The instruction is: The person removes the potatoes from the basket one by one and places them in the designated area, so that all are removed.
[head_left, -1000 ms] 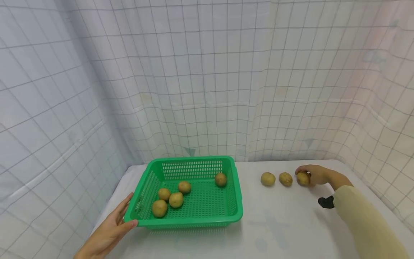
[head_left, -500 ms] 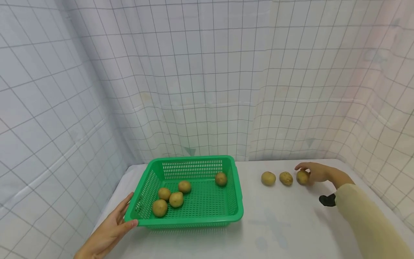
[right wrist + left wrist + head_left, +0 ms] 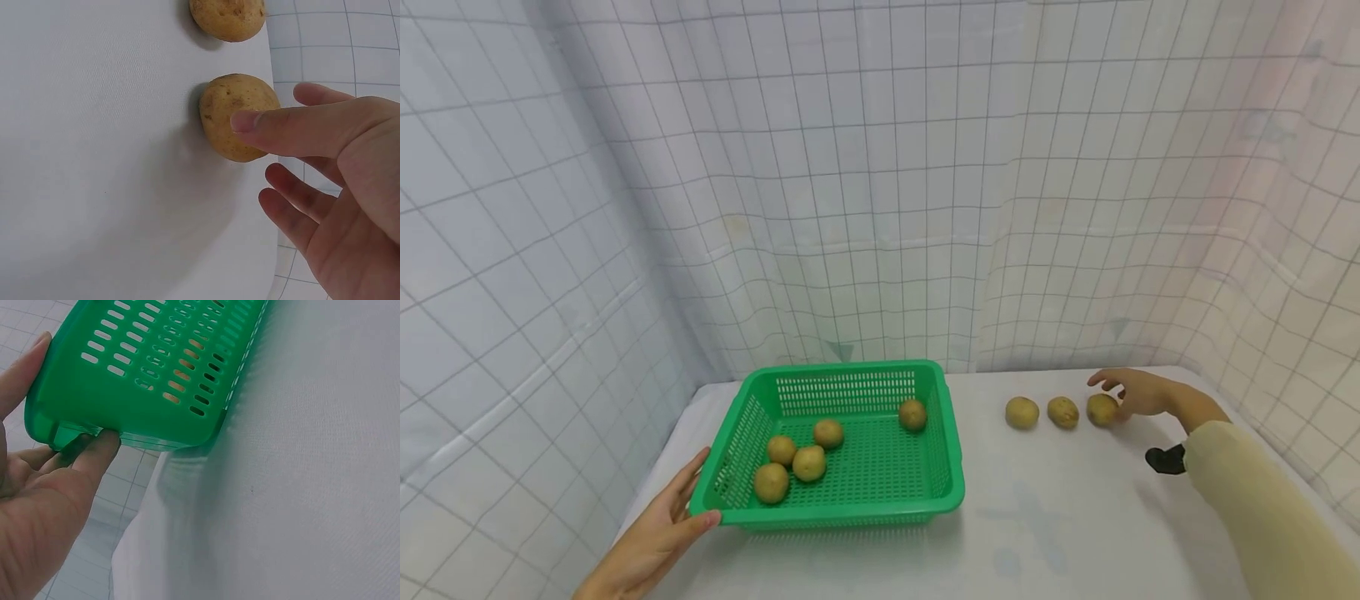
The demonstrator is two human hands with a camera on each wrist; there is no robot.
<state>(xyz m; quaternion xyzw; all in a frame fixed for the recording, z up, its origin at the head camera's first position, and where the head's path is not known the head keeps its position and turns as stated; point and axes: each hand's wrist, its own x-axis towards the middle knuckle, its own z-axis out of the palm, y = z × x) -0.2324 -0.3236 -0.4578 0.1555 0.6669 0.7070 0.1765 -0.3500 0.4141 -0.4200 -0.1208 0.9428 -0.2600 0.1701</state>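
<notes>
My left hand (image 3: 651,533) grips the near left corner of a green plastic basket (image 3: 842,515). In the left wrist view its thumb and fingers (image 3: 94,459) lie round the basket's rim (image 3: 47,415). Inside the basket sit several potatoes, among them a lone one (image 3: 912,415) at the right. At the far right of the table, my right hand (image 3: 1146,392) hovers by the end potato (image 3: 1102,410) of a row of three. The right wrist view has its thumb in front of that potato (image 3: 234,94), the other fingers spread apart and not round it.
The row's other potatoes, a middle one (image 3: 1063,412) and a left one (image 3: 1022,412), lie on the white table (image 3: 1037,533). A grid-patterned curtain (image 3: 880,208) hangs behind and on both sides. Something black (image 3: 1165,460) shows at the right sleeve.
My right hand has let go of the end potato, its fingers opening and lifting slightly back and to the right. The left hand and basket stay in place.
</notes>
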